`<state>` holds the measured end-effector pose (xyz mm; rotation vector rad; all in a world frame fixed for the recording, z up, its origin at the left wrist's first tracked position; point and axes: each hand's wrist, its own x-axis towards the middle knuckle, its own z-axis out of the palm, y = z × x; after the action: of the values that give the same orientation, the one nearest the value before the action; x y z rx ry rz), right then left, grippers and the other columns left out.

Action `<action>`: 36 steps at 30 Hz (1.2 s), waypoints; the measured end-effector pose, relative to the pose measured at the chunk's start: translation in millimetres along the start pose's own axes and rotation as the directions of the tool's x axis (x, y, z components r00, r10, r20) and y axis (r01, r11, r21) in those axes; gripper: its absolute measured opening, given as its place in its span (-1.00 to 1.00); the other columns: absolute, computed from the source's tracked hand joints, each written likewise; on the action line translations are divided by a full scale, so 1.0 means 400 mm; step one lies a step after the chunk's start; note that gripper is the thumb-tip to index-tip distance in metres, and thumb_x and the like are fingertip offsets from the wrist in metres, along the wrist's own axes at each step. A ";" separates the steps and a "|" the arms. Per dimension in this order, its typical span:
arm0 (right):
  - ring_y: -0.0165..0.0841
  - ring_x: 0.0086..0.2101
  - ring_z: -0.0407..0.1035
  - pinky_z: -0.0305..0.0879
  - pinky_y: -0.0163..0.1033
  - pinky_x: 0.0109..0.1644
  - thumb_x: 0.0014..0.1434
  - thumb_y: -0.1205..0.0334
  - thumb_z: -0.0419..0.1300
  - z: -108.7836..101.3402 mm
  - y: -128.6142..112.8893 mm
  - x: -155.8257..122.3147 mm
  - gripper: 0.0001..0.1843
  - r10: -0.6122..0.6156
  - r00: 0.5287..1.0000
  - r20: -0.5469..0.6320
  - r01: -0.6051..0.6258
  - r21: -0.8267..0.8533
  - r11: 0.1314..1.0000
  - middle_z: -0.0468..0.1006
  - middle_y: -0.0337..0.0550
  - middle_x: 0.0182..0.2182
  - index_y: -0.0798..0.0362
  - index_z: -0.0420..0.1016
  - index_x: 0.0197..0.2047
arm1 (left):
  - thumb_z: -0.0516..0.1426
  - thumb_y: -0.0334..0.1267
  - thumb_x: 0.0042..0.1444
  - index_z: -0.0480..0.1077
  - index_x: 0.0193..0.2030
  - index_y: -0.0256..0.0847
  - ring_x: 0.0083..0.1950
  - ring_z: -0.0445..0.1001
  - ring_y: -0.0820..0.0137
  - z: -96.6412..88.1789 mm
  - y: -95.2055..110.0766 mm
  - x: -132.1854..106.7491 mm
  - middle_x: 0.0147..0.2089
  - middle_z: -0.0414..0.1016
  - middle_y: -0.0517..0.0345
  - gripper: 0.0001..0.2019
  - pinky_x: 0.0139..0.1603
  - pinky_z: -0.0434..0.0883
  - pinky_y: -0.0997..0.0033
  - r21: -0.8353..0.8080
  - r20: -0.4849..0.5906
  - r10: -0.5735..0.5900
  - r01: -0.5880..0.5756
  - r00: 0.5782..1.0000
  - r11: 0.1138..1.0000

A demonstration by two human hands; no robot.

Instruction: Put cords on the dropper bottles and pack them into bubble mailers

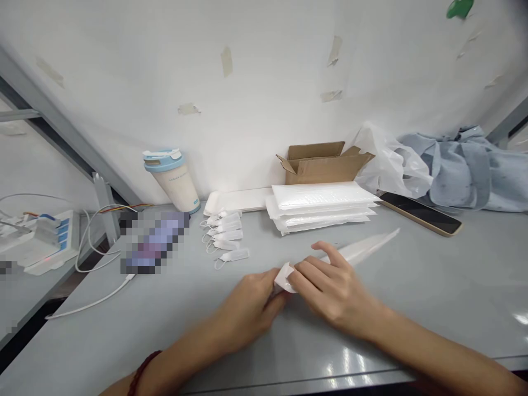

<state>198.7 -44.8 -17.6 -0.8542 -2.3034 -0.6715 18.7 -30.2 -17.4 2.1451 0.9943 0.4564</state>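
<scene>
My left hand (pixel 249 308) and my right hand (pixel 332 289) meet at the middle of the grey table (pixel 454 286). Both pinch the near end of a long white bubble pouch (pixel 358 250) that lies flat and stretches away to the right. A small white folded corner (pixel 284 276) sticks up between the fingertips. The left fingers are curled closed on it. The right fingers press down on the pouch, with the forefinger lying along it. A dark red cord circles my left wrist.
A stack of white bubble pouches (pixel 322 206) lies behind, with an open cardboard box (pixel 324 162) at the wall. Several small white tags with loops (pixel 226 234) lie left of centre, near a lidded cup (pixel 175 179). A phone (pixel 421 212), blue cloth (pixel 470 165) and cables (pixel 94 247) are also here.
</scene>
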 end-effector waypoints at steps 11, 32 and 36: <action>-0.41 -0.51 0.27 0.14 -0.15 -0.15 0.24 0.30 0.08 -0.006 0.054 0.007 -0.86 0.144 0.989 -0.037 -0.143 0.030 0.989 0.41 -0.27 -0.59 0.08 0.40 -0.35 | -0.12 0.04 0.20 0.14 -0.66 -0.18 -0.85 0.06 0.56 0.055 0.012 0.018 -0.81 0.15 0.34 -0.52 -0.80 0.05 0.55 -0.464 0.370 -0.307 0.460 0.877 0.757; -0.33 -0.55 0.33 -0.03 -0.33 -0.53 0.05 0.37 0.16 -0.042 0.084 -0.017 -0.87 0.146 0.661 0.736 -0.335 0.116 0.935 0.46 -0.26 -0.56 0.04 0.31 -0.30 | -0.20 -0.26 0.29 0.17 -0.36 -0.25 -0.76 0.30 0.54 0.096 0.014 0.102 -0.66 0.32 0.32 -0.74 -0.64 0.29 0.54 -0.726 0.210 -0.467 0.457 0.859 0.514; -0.34 -0.55 0.33 -0.08 -0.34 -0.54 -0.02 0.47 0.12 -0.044 0.116 -0.024 -0.75 0.205 0.599 0.774 -0.383 0.052 0.922 0.45 -0.27 -0.55 0.03 0.31 -0.24 | -0.13 -0.30 0.25 0.15 -0.35 -0.25 -0.75 0.31 0.52 0.100 0.020 0.125 -0.63 0.34 0.28 -0.84 -0.65 0.32 0.51 -0.727 0.236 -0.464 0.472 0.854 0.499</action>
<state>243.3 -28.9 -0.4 -1.5995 -2.7539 0.1611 77.6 -14.0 -37.7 1.0327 1.0702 0.4763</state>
